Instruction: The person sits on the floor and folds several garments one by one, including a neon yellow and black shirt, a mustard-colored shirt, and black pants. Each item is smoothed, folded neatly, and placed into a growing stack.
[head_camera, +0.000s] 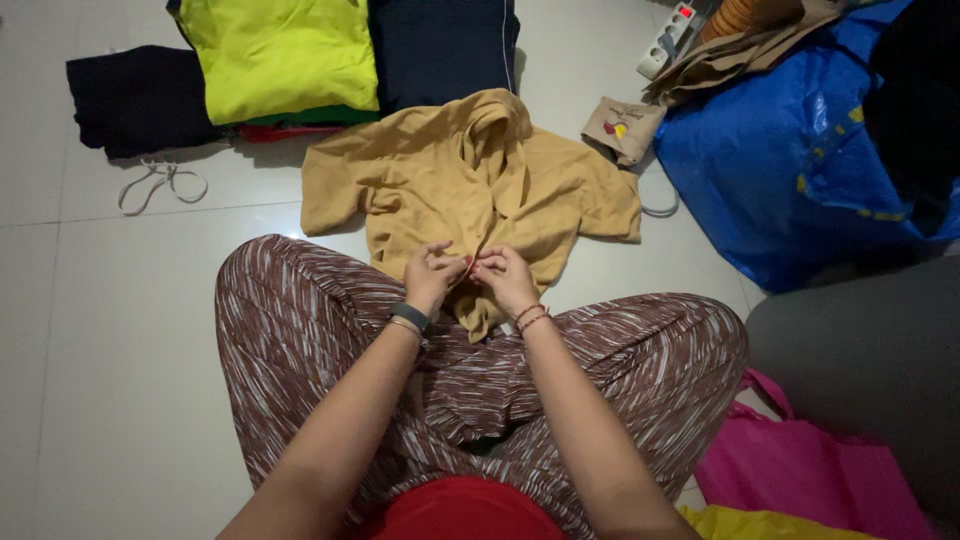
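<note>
Soft mustard hoodie (470, 185) lies rumpled on glossy tile, its hem pinched by left hand (432, 277) and right hand (506, 279).

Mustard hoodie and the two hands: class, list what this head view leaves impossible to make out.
- Head view: what the left hand and right hand pinch; fingers cover it.
- Mustard hoodie: lower hem, hidden behind hands and knees.
- Blue bag: contents, cut off by the frame edge.
- Folded stack: top cropped.
</note>
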